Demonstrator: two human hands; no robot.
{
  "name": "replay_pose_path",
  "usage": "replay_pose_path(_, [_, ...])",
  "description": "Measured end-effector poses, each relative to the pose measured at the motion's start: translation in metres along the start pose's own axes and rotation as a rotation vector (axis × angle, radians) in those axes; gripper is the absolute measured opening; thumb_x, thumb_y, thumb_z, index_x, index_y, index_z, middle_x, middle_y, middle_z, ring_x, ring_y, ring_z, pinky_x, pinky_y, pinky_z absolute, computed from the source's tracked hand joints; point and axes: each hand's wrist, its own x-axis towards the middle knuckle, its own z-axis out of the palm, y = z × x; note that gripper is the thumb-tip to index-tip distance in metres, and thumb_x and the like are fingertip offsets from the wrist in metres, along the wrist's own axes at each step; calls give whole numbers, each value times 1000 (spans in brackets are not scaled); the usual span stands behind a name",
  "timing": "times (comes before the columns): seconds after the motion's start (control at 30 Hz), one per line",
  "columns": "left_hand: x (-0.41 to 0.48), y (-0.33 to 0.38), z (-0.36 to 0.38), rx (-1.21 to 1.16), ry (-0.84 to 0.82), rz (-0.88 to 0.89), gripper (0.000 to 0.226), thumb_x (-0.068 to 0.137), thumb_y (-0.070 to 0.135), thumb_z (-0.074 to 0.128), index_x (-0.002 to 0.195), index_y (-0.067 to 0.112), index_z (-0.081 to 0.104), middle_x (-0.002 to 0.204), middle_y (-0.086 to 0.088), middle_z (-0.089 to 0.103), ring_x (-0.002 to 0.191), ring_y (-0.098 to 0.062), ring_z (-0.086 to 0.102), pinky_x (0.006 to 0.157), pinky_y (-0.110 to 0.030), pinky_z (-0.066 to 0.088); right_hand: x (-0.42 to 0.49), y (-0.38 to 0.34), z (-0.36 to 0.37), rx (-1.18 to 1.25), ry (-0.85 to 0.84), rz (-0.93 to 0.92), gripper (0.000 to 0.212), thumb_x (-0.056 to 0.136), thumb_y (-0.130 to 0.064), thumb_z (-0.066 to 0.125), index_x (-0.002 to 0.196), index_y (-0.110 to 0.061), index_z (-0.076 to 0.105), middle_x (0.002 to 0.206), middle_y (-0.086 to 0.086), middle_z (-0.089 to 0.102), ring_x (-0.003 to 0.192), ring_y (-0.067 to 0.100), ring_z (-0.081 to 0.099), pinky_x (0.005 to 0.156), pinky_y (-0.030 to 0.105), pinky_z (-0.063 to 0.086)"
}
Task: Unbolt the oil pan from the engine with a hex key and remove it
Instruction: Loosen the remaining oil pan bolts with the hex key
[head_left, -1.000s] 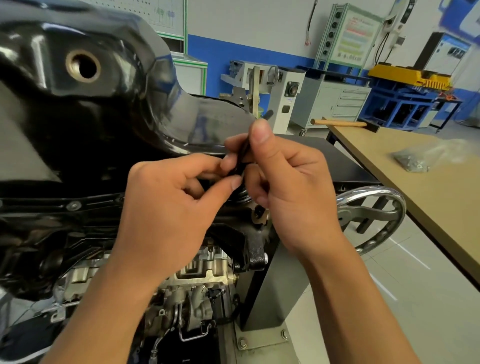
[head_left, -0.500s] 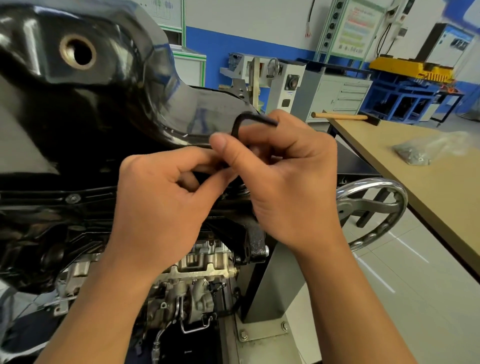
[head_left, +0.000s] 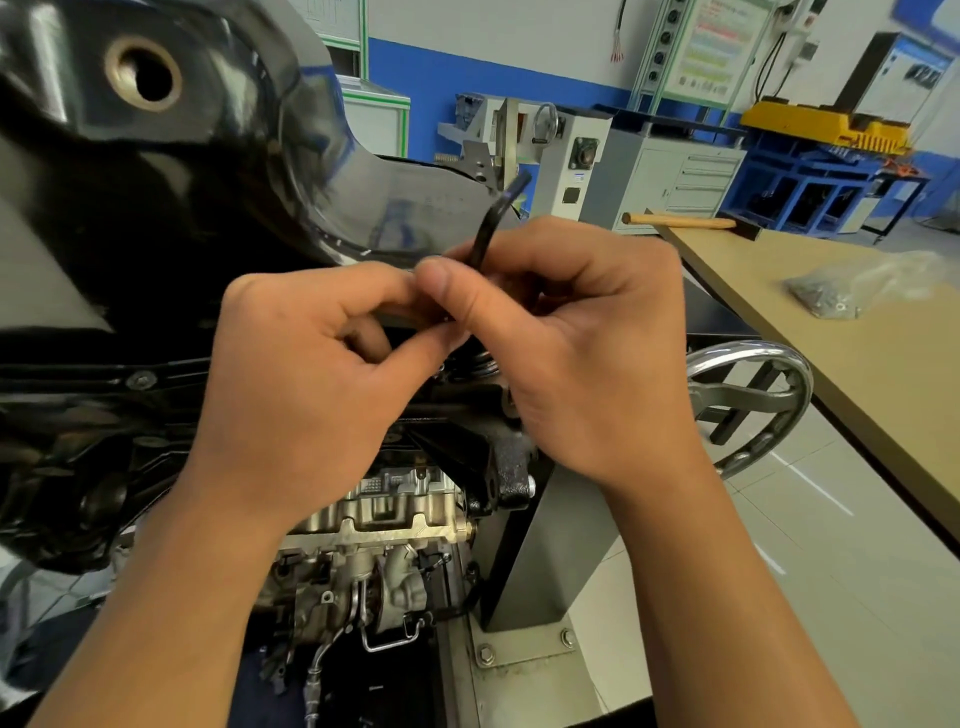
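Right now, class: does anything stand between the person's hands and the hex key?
Nothing visible does: the right hand pinches the hex key, and the left hand pinches its lower end beside the oil pan.

both forearms bare and reaching forward side by side, left hand knuckles up, forefinger and thumb pinching low on the hex key, right hand curled round its shaft, thumb tip touching the left forefinger

Bright, even indoor light. Glare streaks the glossy black oil pan at upper left. Wide-angle bending at the edges; the right background is softly blurred.
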Motion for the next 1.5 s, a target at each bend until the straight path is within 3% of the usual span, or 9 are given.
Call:
replay_pose_path(0.13, [0,0,-2,-89,-161,-69,13,92,28,63,88,35,72,63,5,70,51,-15,68,49,-29,55,0,-3,-1,12,-136,-9,12,94,-6,65,96,-1,76,76,16,63,71,20,62,65,31,49])
replay_pose_path(0.27, [2,7,0,-33,-120,-12,24,96,27,62,82,46,64,59,21,66,43,-4,61,46,-9,44,-2,-3,-3,-62,-190,9,18,99,-9,58,101,3,72,85,16,66,84,23,64,77,39,50])
replay_pose_path(0.47, [4,3,6,40,60,9,20,86,32,77,75,39,62,51,26,51,39,-2,36,43,-5,26,-1,-2,-4,-6,-26,3,10,82,-8,80,87,0,78,74,8,72,63,14,62,59,25,48])
replay_pose_path(0.7, [5,1,-2,-105,-122,20,29,97,18,64,107,45,67,83,19,74,44,-11,61,45,-15,47,1,-3,-9,-80,-144,3,7,93,-6,66,93,-1,72,78,-1,62,71,7,54,67,19,42])
replay_pose_path(0.97, [6,3,6,-2,35,10,12,86,25,77,80,28,68,59,18,61,38,-5,45,42,-9,32,0,-2,-5,-6,-51,7,11,87,-8,76,88,3,77,76,19,70,72,34,65,63,44,51])
replay_pose_path(1.13, [4,4,3,-95,-151,4,26,96,22,62,83,44,66,57,13,65,41,-8,60,44,-12,43,1,-4,-10,-51,-184,2,17,97,-8,61,95,3,74,81,13,71,78,21,66,70,36,53])
replay_pose_path(1.27, [6,7,7,-54,-36,32,13,91,17,70,88,30,69,62,34,61,52,12,58,53,-1,40,1,-6,-10,-64,-175,8,15,96,-10,64,96,-1,76,81,7,72,76,18,67,68,35,53])
replay_pose_path(1.4, [7,2,14,82,60,21,29,84,22,79,63,14,61,47,8,48,39,-4,38,43,-9,28,1,-7,-11,-22,-91,17,5,85,-10,78,87,-5,77,75,13,72,67,29,65,59,42,50])
replay_pose_path(1.5, [9,4,9,20,-40,-5,16,85,25,75,71,26,67,49,1,57,39,-13,51,41,-15,38,1,-8,-15,-15,-149,29,4,89,-9,73,88,-9,77,76,13,71,71,25,65,63,37,51])
